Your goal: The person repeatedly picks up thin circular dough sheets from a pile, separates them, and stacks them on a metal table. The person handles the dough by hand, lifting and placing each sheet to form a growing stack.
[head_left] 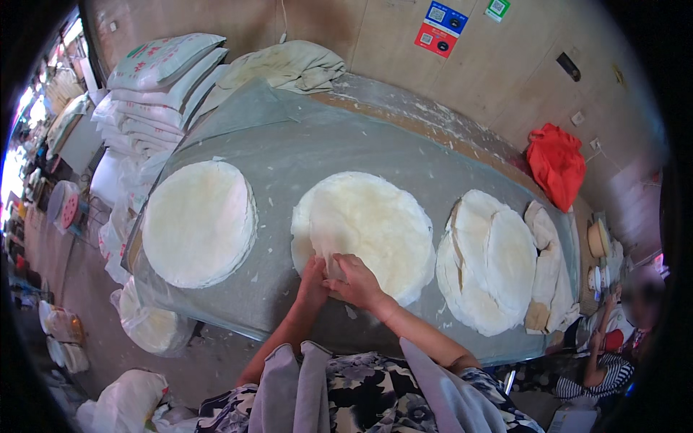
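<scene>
A round stack of thin, pale dough sheets (pixel 384 227) lies before me on a plastic-covered table. My left hand (pixel 312 279) and my right hand (pixel 354 280) meet at its near left edge. Between their fingers they pinch the edge of one thin, translucent sheet (pixel 327 222), lifted and drawn into a fold. To the left is a neat round stack of white sheets (pixel 197 224). On the right, another stack (pixel 482 265) has folded and overlapping sheets on top. My fingertips partly hide the pinched edge.
Plump white sacks (pixel 157 81) are piled at the far left, beside a crumpled cloth (pixel 281 65). A red bag (pixel 556 162) hangs on the wall at right. A folded cloth (pixel 549 276) borders the right stack. Another person (pixel 601 362) is at the lower right.
</scene>
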`<act>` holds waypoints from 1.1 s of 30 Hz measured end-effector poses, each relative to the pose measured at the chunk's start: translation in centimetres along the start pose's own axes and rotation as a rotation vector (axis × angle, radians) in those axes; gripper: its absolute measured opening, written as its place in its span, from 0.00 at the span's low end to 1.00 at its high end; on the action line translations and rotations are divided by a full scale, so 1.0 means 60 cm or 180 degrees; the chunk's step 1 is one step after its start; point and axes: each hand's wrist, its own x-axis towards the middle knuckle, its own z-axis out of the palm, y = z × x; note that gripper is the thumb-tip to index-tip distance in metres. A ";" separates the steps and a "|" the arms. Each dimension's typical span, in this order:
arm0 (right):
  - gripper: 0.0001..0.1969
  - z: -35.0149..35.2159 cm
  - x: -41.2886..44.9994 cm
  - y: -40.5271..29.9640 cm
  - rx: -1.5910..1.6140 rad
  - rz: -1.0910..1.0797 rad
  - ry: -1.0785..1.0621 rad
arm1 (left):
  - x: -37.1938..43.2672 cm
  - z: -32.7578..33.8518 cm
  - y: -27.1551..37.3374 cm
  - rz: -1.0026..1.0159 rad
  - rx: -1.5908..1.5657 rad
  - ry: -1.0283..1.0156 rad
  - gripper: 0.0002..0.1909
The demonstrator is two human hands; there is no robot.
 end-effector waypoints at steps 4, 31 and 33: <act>0.25 -0.033 0.019 -0.013 -0.0657 0.0356 -0.0773 | 0.007 0.036 0.013 -0.0315 -0.0110 0.0316 0.16; 0.20 -0.665 0.233 0.151 -0.1100 0.1011 0.1158 | 0.038 -0.019 -0.014 -0.0661 -0.0031 0.0650 0.16; 0.21 -0.705 0.239 0.106 -0.1509 0.1024 0.1259 | 0.035 -0.016 -0.009 -0.0606 -0.0040 0.0709 0.14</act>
